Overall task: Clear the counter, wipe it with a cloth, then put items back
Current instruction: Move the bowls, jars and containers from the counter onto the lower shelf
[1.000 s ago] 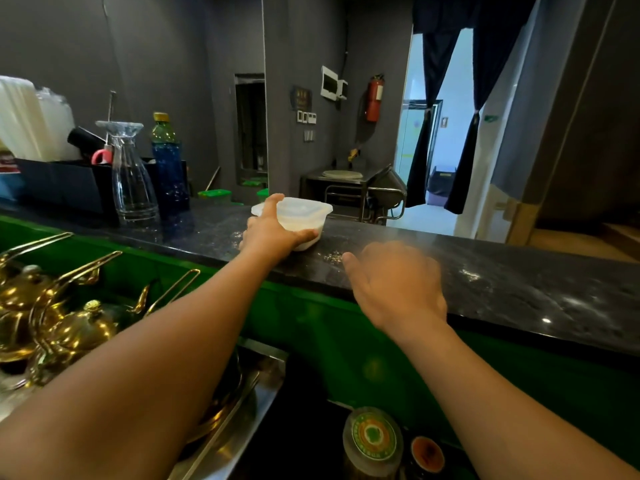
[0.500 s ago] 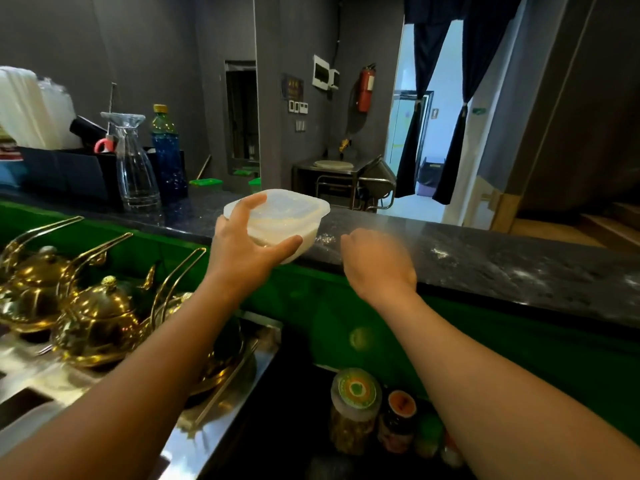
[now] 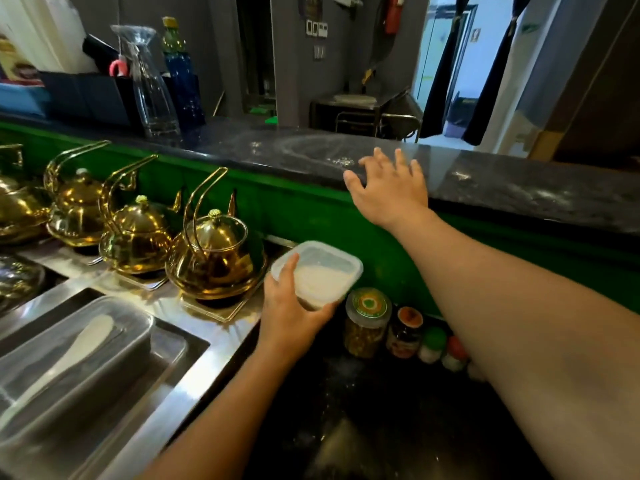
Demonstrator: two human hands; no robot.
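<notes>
My left hand (image 3: 291,320) grips a clear plastic tub (image 3: 318,271), thumb up its near side and fingers curled underneath, low over the dark worktop and well below the counter (image 3: 519,181). White stuff fills the lower part of the tub; I cannot tell what it is. At one o'clock from the tub my right hand (image 3: 388,192) is open, fingers spread over the counter's near edge, holding nothing. At four o'clock from the tub, just beside it, stands a jar (image 3: 367,320) with a green and orange lid, packed with yellowish bits; a smaller dark jar (image 3: 405,332) stands at its three o'clock. At nine o'clock from the tub is a gold teapot (image 3: 214,258). Far off at eleven o'clock, on the counter, a glass carafe (image 3: 149,81) stands empty beside a blue bottle (image 3: 181,74). At eight o'clock a steel tray (image 3: 131,327) holds a white spatula (image 3: 79,344).
</notes>
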